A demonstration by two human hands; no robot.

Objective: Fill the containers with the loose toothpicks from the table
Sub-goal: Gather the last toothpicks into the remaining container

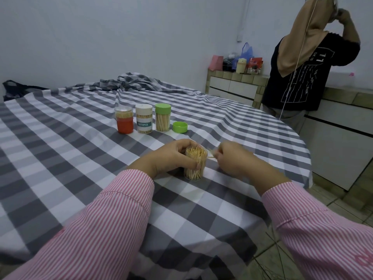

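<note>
Head view, items noted from largest to smallest. Table [60, 138], covered by a grey and white checked cloth, carries all task items. At its middle stand three closed containers in a row: orange container [124, 120], white labelled container [144, 118] and green-capped container [162, 117], each showing toothpicks inside. A loose green lid [180, 127] lies just beside the last.

Nearer the wearer stands the open clear container [195, 163], upright on the cloth and appearing nearly full of toothpicks. Judgement: it is light thin plastic, smooth-walled and easily tipped, so it is best held round the middle of the wall, as is done.

Left hand [173, 157] grips that container, fingers and thumb curled round its wall.

Right hand [232, 158] sits just beside the container's rim, fingers drawn close together and pinching a few toothpicks [212, 154], whose ends project toward the opening. The exact count cannot be told.

Judgement on toothpicks: very light, stiff, thin, prone to snapping and to slipping from a loose pinch. They are best held near mid-length and fed in parallel to those already packed. No other loose toothpicks can be made out on the cloth.
</note>
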